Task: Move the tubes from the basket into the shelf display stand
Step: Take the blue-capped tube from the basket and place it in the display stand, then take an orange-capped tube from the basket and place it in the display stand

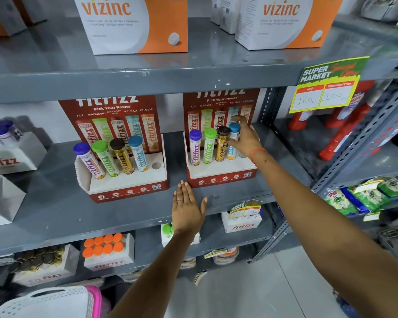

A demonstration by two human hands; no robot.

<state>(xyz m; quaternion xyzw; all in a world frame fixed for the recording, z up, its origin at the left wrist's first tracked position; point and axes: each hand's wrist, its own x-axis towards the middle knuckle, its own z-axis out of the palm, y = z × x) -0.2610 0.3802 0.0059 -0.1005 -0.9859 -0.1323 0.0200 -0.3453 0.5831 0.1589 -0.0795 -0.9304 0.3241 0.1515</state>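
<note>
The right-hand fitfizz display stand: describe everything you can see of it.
The right-hand fitfizz display stand is a red and white cardboard holder on the grey shelf, with a tall red back panel reading "Pick Your Power". Its white tray holds four upright tubes: purple-capped tube, green-capped tube, brown-capped tube and blue-capped tube. The right hand grips the blue-capped one. The fifth slot is hidden behind that hand. The left hand lies flat on the shelf just before the stand's front.

You can read "vizinc" on the orange-and-white boxes (133, 24) at the top shelf's front edge, "fitfizz" and "Pick Your Power" on both display stands (115, 109), and "SUPER MARKET", "160 Rs", "100 Rs" on the price tag (326, 86).
</note>
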